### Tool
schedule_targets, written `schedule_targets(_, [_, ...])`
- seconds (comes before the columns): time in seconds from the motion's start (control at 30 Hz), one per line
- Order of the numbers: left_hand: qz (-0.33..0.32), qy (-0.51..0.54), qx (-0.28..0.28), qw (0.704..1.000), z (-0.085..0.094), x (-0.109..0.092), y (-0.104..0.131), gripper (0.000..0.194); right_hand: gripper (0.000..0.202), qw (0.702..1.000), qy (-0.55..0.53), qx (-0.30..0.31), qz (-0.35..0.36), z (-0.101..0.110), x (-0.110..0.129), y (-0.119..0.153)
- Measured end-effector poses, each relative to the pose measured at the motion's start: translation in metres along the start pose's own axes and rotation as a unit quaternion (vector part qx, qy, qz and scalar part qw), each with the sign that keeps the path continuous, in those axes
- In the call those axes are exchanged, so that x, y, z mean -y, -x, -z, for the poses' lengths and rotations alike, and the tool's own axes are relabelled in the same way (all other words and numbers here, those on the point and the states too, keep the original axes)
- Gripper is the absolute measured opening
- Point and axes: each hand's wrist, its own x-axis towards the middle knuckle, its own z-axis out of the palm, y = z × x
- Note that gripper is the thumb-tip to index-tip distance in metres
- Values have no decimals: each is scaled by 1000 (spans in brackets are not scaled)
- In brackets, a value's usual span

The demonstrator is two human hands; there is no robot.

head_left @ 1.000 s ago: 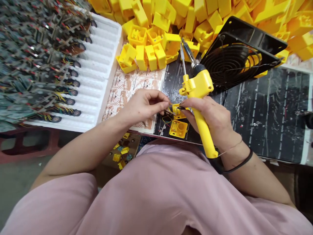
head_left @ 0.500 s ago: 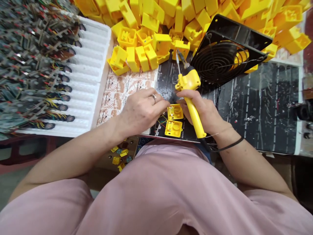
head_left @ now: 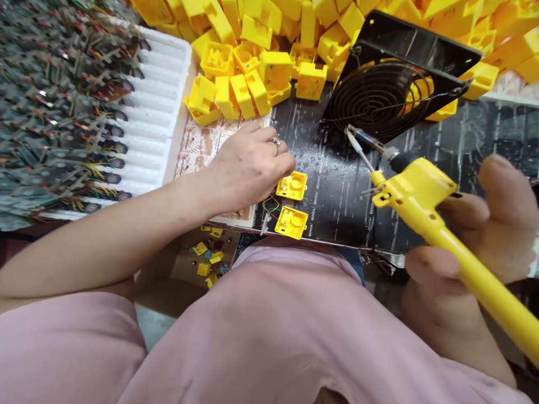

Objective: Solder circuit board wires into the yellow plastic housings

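My left hand (head_left: 252, 163), with a ring on it, has its fingers pressed together at the upper of two small open yellow cases (head_left: 292, 186); whether it pinches the case or a wire is hidden. Just below lies the second yellow case (head_left: 291, 222), with thin coloured wires (head_left: 270, 205) at its left. At the right, close to the camera, my right hand (head_left: 471, 241) holds a yellow soldering gun (head_left: 425, 191) between thumb and fingers. The gun's metal tip points up and left, in front of the black fan's grille.
A black fan (head_left: 379, 95) stands behind the mat, before a heap of yellow housings (head_left: 269, 73). At the left, a white foam tray (head_left: 158, 112) holds many wired circuit boards (head_left: 50, 112). Below the bench edge, a cardboard box (head_left: 168, 280) contains yellow parts.
My right hand has moved right and closer to the camera with the soldering gun, away from the cases. My left hand has stayed near the upper case, which now lies slightly farther from the lower one.
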Motion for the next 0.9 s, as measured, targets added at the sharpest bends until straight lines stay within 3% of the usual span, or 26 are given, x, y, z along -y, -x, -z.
schedule_targets(0.13, [-53,-55,57,995,2,-1,7,38,53,972,6,-233,-22,-16,-14,3])
schedule_targets(0.23, [-44,-42,9,998,-12,3,19,32,50,952,-87,-292,8,-26,-28,0])
schedule_targets(0.37, [-15,30,-49,998,-29,6,28,29,28,979,-98,-179,-9,-24,-25,4])
schedule_targets(0.5, [23,51,-40,998,-29,2,26,26,49,995,-91,-48,11,-20,-8,3])
schedule_targets(0.6, [30,48,-32,998,-25,-2,21,25,40,997,-59,16,54,-21,-4,-5])
schedule_targets(0.73, [41,46,-1,998,-20,-3,14,23,10,985,-66,68,144,-27,-10,-18])
schedule_targets(0.9, [38,33,34,998,-17,-2,9,23,18,979,-68,101,161,-31,-12,-26])
